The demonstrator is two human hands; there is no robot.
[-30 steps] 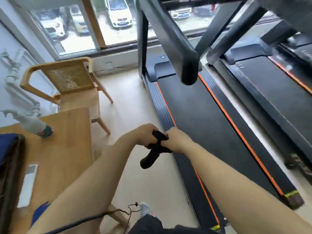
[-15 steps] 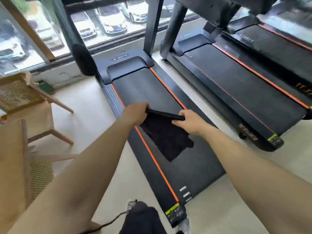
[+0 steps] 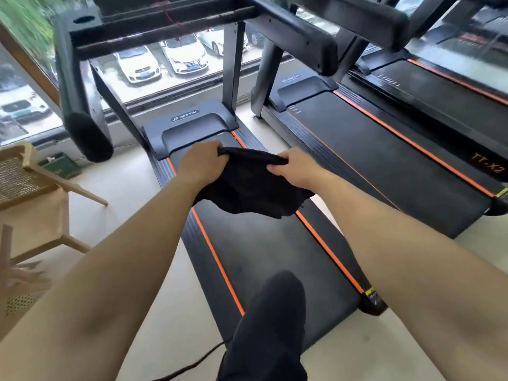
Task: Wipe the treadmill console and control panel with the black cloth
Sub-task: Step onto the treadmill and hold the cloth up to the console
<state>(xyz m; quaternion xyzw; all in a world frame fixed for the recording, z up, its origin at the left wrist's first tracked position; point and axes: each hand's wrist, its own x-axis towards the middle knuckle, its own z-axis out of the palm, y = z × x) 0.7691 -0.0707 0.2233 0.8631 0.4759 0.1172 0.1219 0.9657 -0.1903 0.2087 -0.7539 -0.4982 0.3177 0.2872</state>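
The black cloth (image 3: 255,185) hangs spread between my two hands, above the treadmill belt (image 3: 264,251). My left hand (image 3: 202,163) grips its upper left edge and my right hand (image 3: 292,169) grips its upper right edge. The treadmill console (image 3: 165,26) shows only from below at the top of the view, with its handrail (image 3: 74,105) sloping down at the left. The control panel face is hidden from this angle. My dark-trousered leg (image 3: 272,325) is over the rear of the belt.
A second treadmill (image 3: 384,149) stands to the right, and a third one beyond it. A wooden cane chair (image 3: 30,188) is at the left on the pale floor. A green box (image 3: 59,166) lies by the window wall. A black cable (image 3: 192,364) trails near my foot.
The view has swung from the table and chair onto the treadmill. The cloth went from a bunched roll to spread open between my hands. My leg has come over the belt.
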